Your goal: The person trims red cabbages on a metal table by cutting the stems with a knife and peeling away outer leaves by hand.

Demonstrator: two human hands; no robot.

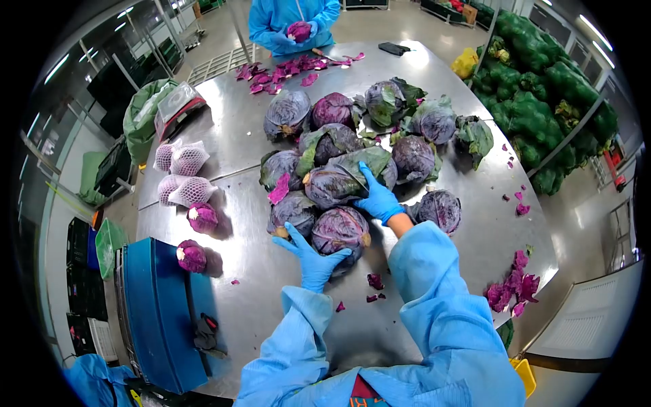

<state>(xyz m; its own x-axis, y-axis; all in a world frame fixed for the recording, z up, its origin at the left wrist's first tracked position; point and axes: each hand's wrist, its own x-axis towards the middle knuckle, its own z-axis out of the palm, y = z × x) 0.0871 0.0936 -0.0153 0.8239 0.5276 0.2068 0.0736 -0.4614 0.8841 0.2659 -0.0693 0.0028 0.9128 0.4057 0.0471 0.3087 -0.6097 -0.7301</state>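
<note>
Both my hands wear blue gloves at a pile of red cabbages on a steel table. My left hand (310, 261) has its fingers spread against the lower left side of a purple cabbage (339, 230). Higher up, my right hand (378, 197) lies with fingers apart on the right part of a large cabbage with green outer leaves (336, 182). A darker cabbage (439, 210) sits just right of my right wrist. Two small peeled cabbages (203, 218) (191, 256) lie to the left, below several others in white foam nets (188, 159).
Across the table (244, 285), a co-worker (295, 20) in blue holds a peeled cabbage. Purple leaf scraps (291, 68) lie before them, others at the right corner. A blue crate (159, 312) and red scale (180, 108) stand left. Green net sacks (542, 95) are piled at the right.
</note>
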